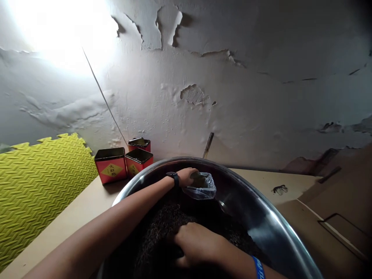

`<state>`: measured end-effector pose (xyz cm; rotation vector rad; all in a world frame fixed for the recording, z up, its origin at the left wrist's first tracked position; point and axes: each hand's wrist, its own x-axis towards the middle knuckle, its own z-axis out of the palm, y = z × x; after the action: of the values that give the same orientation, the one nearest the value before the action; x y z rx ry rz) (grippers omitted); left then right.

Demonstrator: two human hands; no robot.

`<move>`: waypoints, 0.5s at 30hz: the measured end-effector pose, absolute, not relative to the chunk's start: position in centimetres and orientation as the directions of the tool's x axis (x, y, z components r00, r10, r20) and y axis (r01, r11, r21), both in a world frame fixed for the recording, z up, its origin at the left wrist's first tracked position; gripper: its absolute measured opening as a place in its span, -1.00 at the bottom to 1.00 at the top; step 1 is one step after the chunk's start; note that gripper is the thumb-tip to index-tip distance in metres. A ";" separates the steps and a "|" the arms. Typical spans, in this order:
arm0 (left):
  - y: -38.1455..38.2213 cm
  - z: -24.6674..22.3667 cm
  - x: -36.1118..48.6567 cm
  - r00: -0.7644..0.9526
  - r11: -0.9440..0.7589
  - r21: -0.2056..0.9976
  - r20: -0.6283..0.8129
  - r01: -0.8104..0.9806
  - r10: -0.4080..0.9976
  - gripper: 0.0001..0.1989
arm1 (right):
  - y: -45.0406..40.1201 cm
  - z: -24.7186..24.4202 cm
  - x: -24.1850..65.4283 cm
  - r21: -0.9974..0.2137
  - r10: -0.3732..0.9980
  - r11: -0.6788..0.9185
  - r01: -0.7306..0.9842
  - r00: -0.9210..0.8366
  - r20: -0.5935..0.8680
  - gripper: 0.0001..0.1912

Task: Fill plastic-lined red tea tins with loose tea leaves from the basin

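Observation:
A large steel basin [263, 211] fills the lower middle of the view and holds a heap of dark loose tea leaves [162, 228]. My right hand [197, 244], with a blue wristband, is pressed into the leaves with its fingers curled. Near the basin's far rim, my left hand [187, 177], with a black watch, grips the edge of a clear plastic bag [203, 188]. The bag hangs open inside the basin, with something dark in it. My left forearm crosses above the leaves.
Several red-and-black tea tins [110, 166] stand on a pale tabletop [72, 223] left of the basin. A yellow foam mat [43, 186] lies further left. A thin rod [104, 97] and a narrow handle [208, 145] lean against the peeling wall [232, 104]. Brown cardboard [328, 217] lies right.

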<state>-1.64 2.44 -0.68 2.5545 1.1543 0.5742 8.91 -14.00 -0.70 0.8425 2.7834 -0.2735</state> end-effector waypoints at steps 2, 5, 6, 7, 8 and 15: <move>2.1 -0.9 -1.8 0.569 -0.618 0.450 0.257 0.644 0.781 -0.52 | -13.9 -1.0 9.0 -0.134 0.515 0.819 0.557 -0.819 -0.254 -0.61; 1.6 -1.3 -2.4 0.564 -0.634 0.460 0.299 0.621 0.770 -0.53 | -13.6 -1.8 8.8 -0.177 0.523 0.804 0.568 -0.817 -0.245 -0.60; 1.5 -1.5 -2.7 0.574 -0.649 0.450 0.310 0.614 0.758 -0.53 | -13.5 -2.0 8.7 -0.191 0.532 0.793 0.578 -0.811 -0.243 -0.59; 1.4 -1.6 -3.0 0.582 -0.662 0.437 0.321 0.609 0.747 -0.54 | -13.5 -2.2 8.6 -0.204 0.544 0.782 0.589 -0.804 -0.240 -0.59; 1.3 -1.7 -3.2 0.587 -0.671 0.424 0.328 0.609 0.740 -0.55 | -13.3 -2.4 8.4 -0.221 0.552 0.770 0.599 -0.799 -0.239 -0.59; 0.9 -1.1 -3.9 0.633 -0.690 0.317 0.274 0.651 0.724 -0.56 | -12.5 -2.9 8.1 -0.382 0.606 0.660 0.647 -0.759 -0.239 -0.55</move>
<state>-3.86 0.95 -1.11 2.6651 1.1336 0.5712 8.14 -12.48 -2.86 1.0513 2.7791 -0.6938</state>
